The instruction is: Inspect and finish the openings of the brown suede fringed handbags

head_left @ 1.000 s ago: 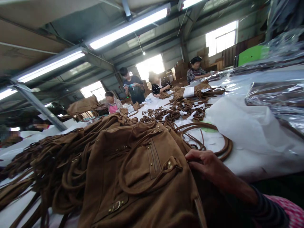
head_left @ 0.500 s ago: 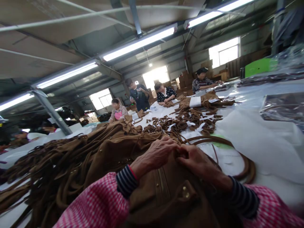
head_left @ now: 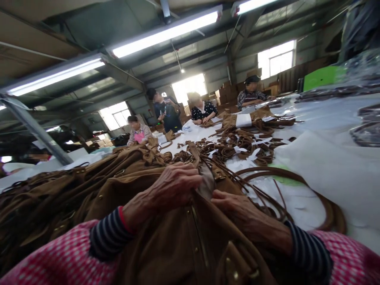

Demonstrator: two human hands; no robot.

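- The left hand [head_left: 173,185] rests on top of a brown suede bag [head_left: 184,241], fingers curled closed over the bag's upper edge and gripping the material there.
- The right hand [head_left: 237,208] lies on the same bag, just right of the left hand, fingers closed on the bag's edge; the two hands nearly touch.
- A grey strip of lining [head_left: 207,180] shows between the two hands at the opening.
- The bag lies at the near edge of the white-covered table [head_left: 326,166], directly in front of the person, with brass studs on its front.
- A pile of like brown bags [head_left: 68,194] sits along the table's left side, touching the held bag.
- Loose brown straps [head_left: 240,144] lie toward the table's middle; a long looped strap [head_left: 323,194] lies just right of the bag.
- Other people work at the far end of the table [head_left: 202,109].
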